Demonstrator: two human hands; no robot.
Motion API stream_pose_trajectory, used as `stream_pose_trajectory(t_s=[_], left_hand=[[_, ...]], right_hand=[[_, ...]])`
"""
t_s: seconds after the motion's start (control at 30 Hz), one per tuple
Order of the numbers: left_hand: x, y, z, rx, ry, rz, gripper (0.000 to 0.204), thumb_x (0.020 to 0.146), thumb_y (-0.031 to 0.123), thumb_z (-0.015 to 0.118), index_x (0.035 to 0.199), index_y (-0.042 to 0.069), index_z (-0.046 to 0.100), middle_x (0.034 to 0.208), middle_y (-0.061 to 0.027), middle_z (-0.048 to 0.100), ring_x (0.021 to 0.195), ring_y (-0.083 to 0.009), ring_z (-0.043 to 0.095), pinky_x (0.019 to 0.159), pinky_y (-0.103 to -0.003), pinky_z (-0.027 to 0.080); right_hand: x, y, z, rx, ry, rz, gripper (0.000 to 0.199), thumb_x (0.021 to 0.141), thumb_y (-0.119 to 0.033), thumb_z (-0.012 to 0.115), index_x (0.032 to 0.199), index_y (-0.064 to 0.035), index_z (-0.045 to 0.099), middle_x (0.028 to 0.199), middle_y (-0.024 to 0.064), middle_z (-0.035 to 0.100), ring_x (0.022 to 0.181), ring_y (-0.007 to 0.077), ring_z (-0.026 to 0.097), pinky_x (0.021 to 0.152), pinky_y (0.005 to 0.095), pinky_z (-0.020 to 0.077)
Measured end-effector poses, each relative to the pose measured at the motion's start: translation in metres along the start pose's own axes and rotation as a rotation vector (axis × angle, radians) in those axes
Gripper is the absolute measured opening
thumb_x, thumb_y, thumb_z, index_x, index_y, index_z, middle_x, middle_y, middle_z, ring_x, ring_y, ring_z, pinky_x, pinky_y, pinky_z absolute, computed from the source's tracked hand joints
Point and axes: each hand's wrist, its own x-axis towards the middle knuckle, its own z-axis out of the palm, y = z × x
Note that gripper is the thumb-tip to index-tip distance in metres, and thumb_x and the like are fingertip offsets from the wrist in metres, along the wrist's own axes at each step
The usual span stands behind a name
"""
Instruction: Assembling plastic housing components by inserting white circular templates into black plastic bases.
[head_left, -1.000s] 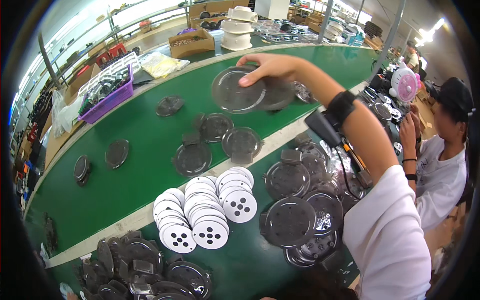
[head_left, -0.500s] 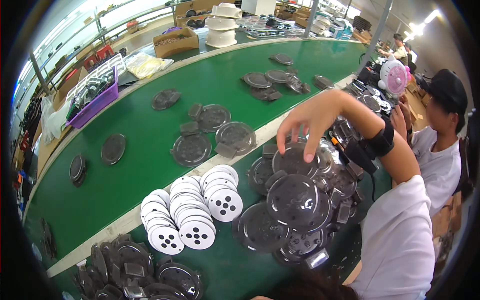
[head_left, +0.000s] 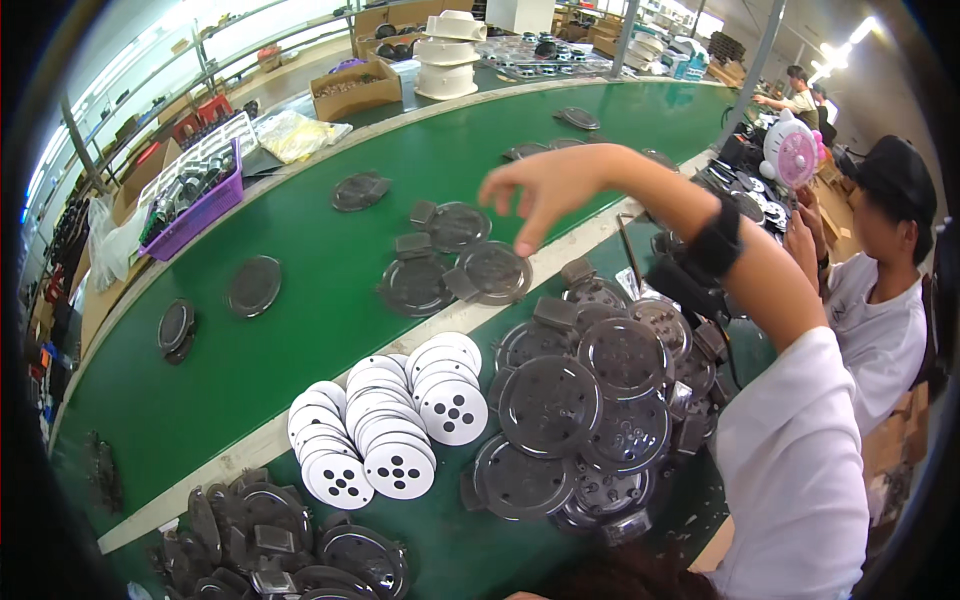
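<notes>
Above the green conveyor belt [head_left: 320, 310], the right hand [head_left: 525, 197] reaches out empty with thumb and fingers spread apart, its thumb tip nearest a smoky translucent round cover [head_left: 500, 270] that lies on the belt beside two similar ones; the left hand's grip cannot be told. On the near side of the pale rail [head_left: 230, 462], more such covers form an overlapping pile [head_left: 550, 405] at the right and another heap [head_left: 270, 525] at the lower left. Between these, white discs [head_left: 400, 470] with black round spots lie fanned in overlapping rows.
</notes>
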Motion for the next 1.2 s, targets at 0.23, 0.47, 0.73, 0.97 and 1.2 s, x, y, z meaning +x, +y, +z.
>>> stream_pose_trajectory(t_s=[0.23,0.47,0.73,0.97,1.2], left_hand=[[-0.006,-0.007,0.003,-0.065,-0.02,-0.02,0.025,0.095,0.015,0.044,0.086,-0.003,0.059,0.077,-0.0087,0.058,0.059,-0.0116,0.052,0.053,-0.022,0.04],[-0.008,-0.01,0.0,-0.046,0.016,-0.044,0.028,0.095,0.018,0.044,0.085,-0.003,0.058,0.074,-0.0084,0.058,0.058,-0.0118,0.05,0.053,-0.023,0.039],[-0.005,-0.008,0.0,0.032,0.004,-0.041,0.033,0.096,0.023,0.041,0.085,-0.003,0.058,0.074,-0.0066,0.058,0.058,-0.0128,0.051,0.055,-0.025,0.04],[-0.007,-0.006,0.0,-0.012,-0.01,-0.069,0.031,0.096,0.021,0.041,0.088,-0.003,0.057,0.076,-0.0068,0.058,0.062,-0.0131,0.052,0.057,-0.025,0.041],[-0.009,-0.009,-0.002,-0.035,0.011,-0.086,0.027,0.096,0.017,0.041,0.089,-0.004,0.057,0.078,-0.0085,0.058,0.063,-0.0138,0.053,0.056,-0.025,0.041]], right_hand=[[0.104,0.046,0.043,-0.163,0.126,-0.274,0.126,0.034,-0.04,0.09,0.137,-0.0084,0.024,0.134,0.0208,0.037,0.126,0.0389,0.032,0.105,0.0434,0.028],[0.099,0.033,0.039,-0.058,0.244,0.129,0.124,0.031,-0.035,0.091,0.132,-0.014,0.023,0.124,0.021,0.035,0.114,0.0404,0.04,0.097,0.0453,0.0367],[0.064,0.057,0.035,0.056,0.48,0.063,0.112,0.039,-0.036,0.088,0.129,-0.0123,0.025,0.116,0.0218,0.033,0.106,0.0399,0.045,0.09,0.0423,0.0437],[0.002,0.078,0.019,0.245,0.254,-0.088,0.108,0.044,-0.038,0.087,0.132,-0.0098,0.03,0.122,0.0222,0.039,0.111,0.0348,0.044,0.092,0.0369,0.0406],[-0.078,0.006,0.033,0.12,-0.422,-0.268,0.098,0.052,-0.043,0.084,0.132,-0.0075,0.039,0.119,0.0166,0.05,0.109,0.0263,0.051,0.09,0.0358,0.0422]])
